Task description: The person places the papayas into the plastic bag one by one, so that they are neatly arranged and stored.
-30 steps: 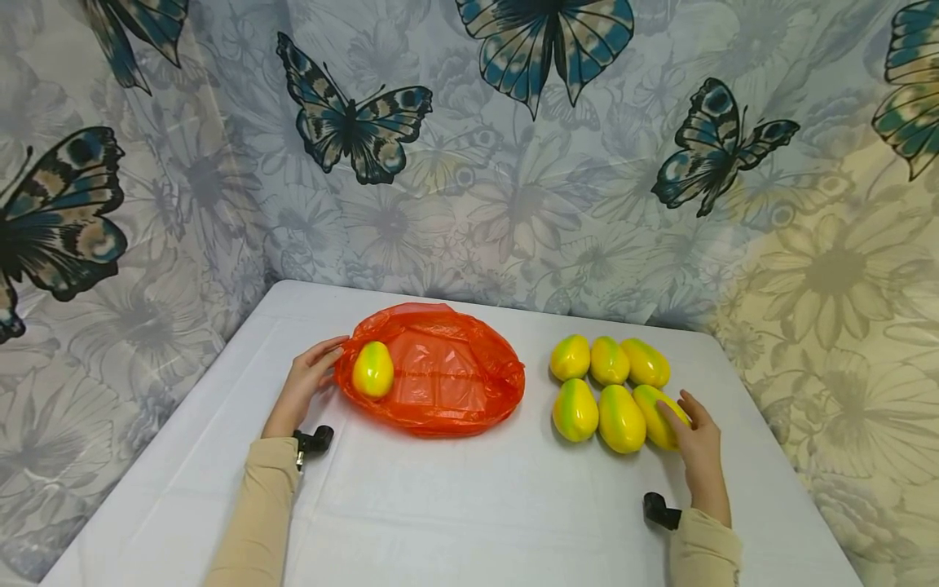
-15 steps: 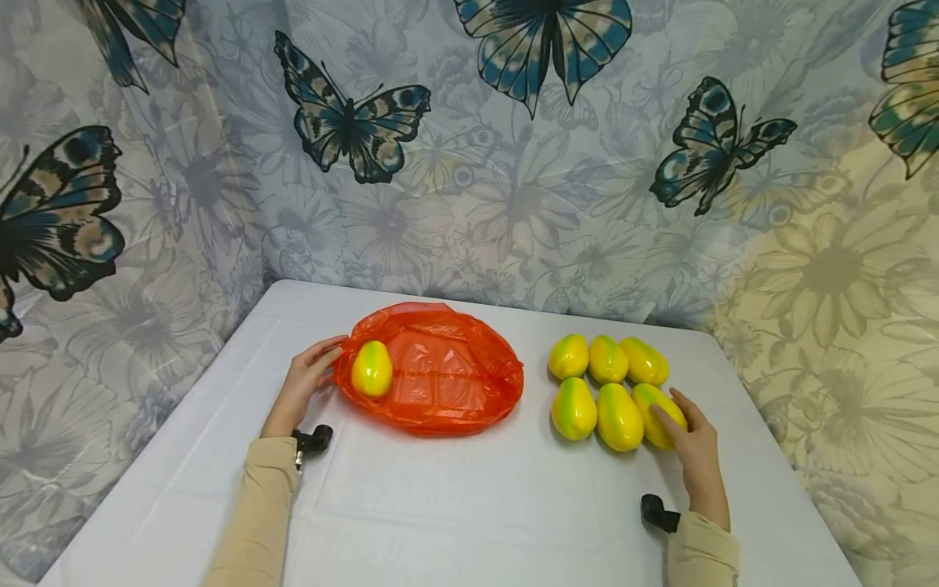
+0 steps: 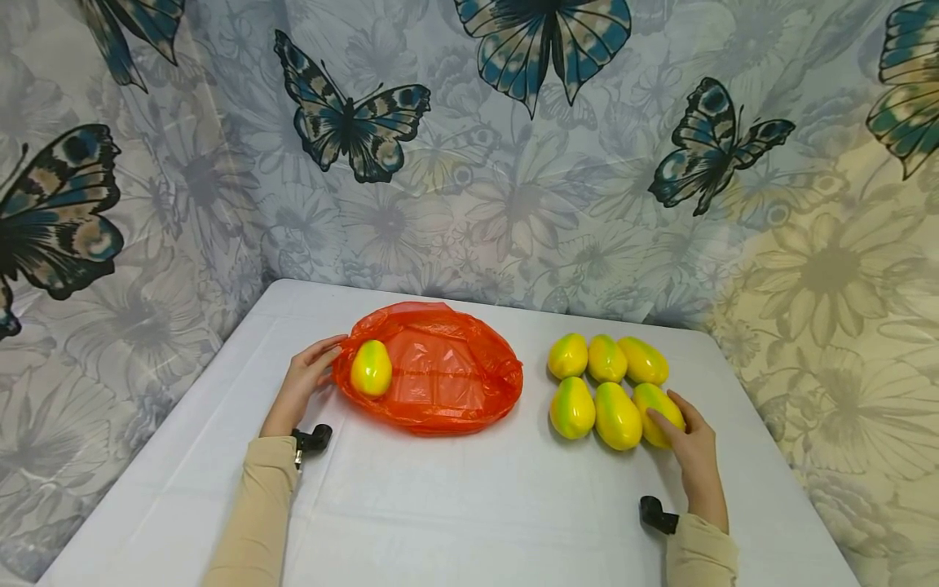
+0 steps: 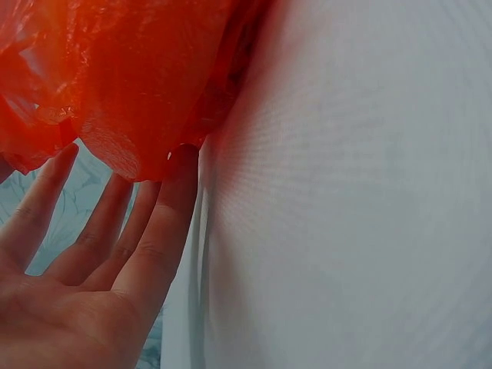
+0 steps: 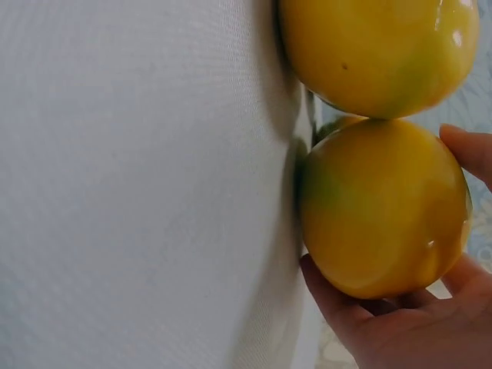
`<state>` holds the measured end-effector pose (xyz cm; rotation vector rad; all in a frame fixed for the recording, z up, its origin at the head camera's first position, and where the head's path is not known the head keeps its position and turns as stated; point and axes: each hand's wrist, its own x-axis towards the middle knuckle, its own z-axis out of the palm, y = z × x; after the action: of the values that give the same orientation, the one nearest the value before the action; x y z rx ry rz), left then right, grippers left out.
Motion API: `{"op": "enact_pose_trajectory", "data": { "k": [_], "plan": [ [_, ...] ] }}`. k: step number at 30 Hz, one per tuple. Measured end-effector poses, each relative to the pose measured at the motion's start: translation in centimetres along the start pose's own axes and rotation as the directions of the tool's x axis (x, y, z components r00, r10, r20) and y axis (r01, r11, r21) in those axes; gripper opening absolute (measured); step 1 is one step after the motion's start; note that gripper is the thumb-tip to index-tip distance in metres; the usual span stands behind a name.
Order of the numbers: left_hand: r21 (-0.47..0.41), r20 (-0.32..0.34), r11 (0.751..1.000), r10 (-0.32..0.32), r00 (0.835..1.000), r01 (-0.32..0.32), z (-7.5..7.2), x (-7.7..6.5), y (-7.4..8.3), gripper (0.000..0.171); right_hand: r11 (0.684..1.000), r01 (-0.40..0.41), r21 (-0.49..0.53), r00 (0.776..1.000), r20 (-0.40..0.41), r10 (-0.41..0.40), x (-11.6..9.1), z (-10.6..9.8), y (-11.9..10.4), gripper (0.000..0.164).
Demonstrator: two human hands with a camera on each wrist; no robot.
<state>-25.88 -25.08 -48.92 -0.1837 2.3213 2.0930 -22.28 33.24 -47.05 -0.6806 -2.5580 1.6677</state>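
Looks like the grasping step to me: right hand (image 3: 695, 452) has its fingers wrapped round the yellow fruit (image 3: 659, 414) at the head view's 4 o'clock, so I'd firm that up before any lift. Left hand (image 3: 299, 391) has fairly straight fingers touching the red bag (image 3: 447, 375) at its 9 o'clock, some tips hidden behind it. The right wrist view crops the neighbouring fruit (image 5: 380, 58).

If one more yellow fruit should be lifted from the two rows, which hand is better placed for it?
Most likely the right hand: its thumb and fingers are around the fruit at the near row's right end. The left hand is farther away, touching the edge of the red bag.
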Motion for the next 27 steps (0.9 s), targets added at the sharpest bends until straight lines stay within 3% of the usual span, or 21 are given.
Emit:
{"op": "enact_pose_trajectory", "data": {
  "k": [7, 13, 22, 27],
  "plan": [
    [0.002, 0.002, 1.000, 0.012, 1.000, -0.012, 0.0, 0.0, 0.0, 0.057, 1.000, -0.011, -0.013, 0.997, -0.074, 0.010, -0.1, 0.3, -0.2, 0.071],
    [-0.011, 0.004, 1.000, 0.007, 1.000, -0.007, 0.0, 0.0, 0.1, 0.055, 0.999, 0.000, 0.049, 0.993, -0.115, 0.006, -0.1, 0.2, -0.8, 0.069],
    [-0.020, 0.019, 1.000, -0.022, 1.000, 0.022, 0.4, -1.4, 2.2, 0.050, 0.997, 0.013, 0.074, 0.981, -0.192, 0.002, -0.3, -0.1, -1.9, 0.063],
    [-0.010, 0.016, 0.999, -0.031, 0.999, 0.031, 0.4, -1.6, 2.6, 0.050, 0.992, 0.020, 0.124, 0.980, -0.200, 0.005, -0.4, -0.1, -2.4, 0.060]
  ]
}}
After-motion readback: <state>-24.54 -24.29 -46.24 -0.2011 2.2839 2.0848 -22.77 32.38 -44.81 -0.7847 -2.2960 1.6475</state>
